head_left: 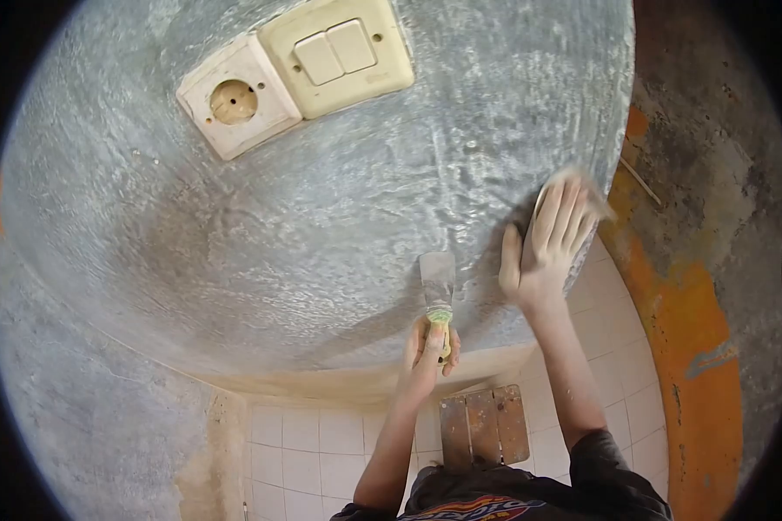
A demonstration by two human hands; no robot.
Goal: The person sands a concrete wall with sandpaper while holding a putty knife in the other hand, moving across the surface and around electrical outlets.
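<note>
My left hand (pixel 427 350) grips the green-and-yellow handle of a putty knife (pixel 439 286); its flat metal blade lies against the grey plastered wall (pixel 278 243). My right hand (pixel 549 239) is pressed flat on the wall, fingers together, over a pale sanding pad (pixel 593 194) whose edge shows past the fingertips. The two hands are a short way apart, the right one higher and nearer the wall's edge.
A cream socket (pixel 235 102) and a double light switch (pixel 339 52) sit on the wall above left. An orange and dark rough surface (pixel 695 304) borders the wall at right. Below are white floor tiles (pixel 313 451) and a small wooden stool (pixel 484 425).
</note>
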